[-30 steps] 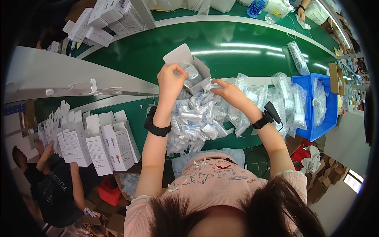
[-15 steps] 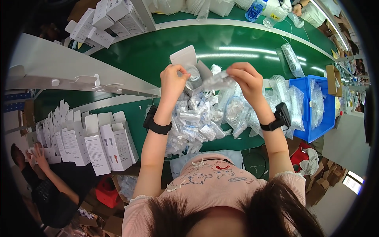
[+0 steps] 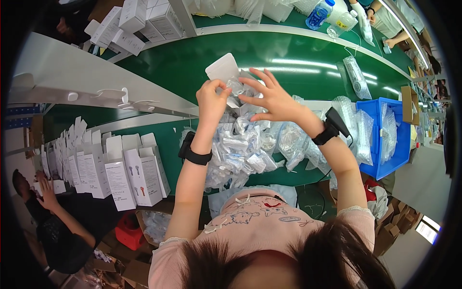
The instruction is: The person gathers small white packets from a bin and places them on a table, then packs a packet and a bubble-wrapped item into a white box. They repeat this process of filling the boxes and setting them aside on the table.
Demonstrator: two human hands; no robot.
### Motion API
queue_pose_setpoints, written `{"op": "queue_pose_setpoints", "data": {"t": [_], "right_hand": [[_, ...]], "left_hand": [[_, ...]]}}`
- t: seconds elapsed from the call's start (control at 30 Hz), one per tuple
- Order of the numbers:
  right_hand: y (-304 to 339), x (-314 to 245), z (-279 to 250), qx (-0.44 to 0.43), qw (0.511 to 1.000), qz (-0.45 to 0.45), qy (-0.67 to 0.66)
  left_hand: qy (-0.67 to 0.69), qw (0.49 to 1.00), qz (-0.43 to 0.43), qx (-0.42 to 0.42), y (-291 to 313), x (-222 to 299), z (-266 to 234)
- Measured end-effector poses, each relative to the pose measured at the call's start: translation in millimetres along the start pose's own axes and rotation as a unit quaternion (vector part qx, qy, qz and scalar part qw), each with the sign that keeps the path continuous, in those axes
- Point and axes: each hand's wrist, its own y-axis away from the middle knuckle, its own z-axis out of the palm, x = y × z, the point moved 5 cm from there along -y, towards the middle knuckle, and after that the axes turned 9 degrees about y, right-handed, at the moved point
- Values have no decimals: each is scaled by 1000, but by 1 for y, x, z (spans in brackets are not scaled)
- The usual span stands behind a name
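Observation:
An opened white cardboard box stands before me with its flap raised. My left hand is closed on the box's near left edge, thumb and fingers pinched together. Clear plastic-wrapped contents show in the box's mouth. Over the box's right side is my right hand, its fingers spread and their tips at the opening; I see nothing gripped in it. Below both hands lies a heap of small clear plastic bags with whitish parts inside. Part of the box is hidden behind my hands and the heap.
Rows of upright white boxes stand at left, beside a metal post. A blue bin with bubble-wrapped items is at right. Bottles stand on the far shelf. A co-worker's hand shows at far left.
My right hand has moved left to the box's mouth and its fingers have spread. The clear bag it held has left its fingers. My left hand stays at the box.

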Motion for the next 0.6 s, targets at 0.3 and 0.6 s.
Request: {"op": "queue_pose_setpoints", "data": {"t": [0.3,0.6], "right_hand": [[11,62,66,27,910,254,-327],[-34,194,44,253,843,347,-324]], "left_hand": [[36,992,107,53,59,39,-51],[-629,756,-176,43,170,-91,-193]]}}
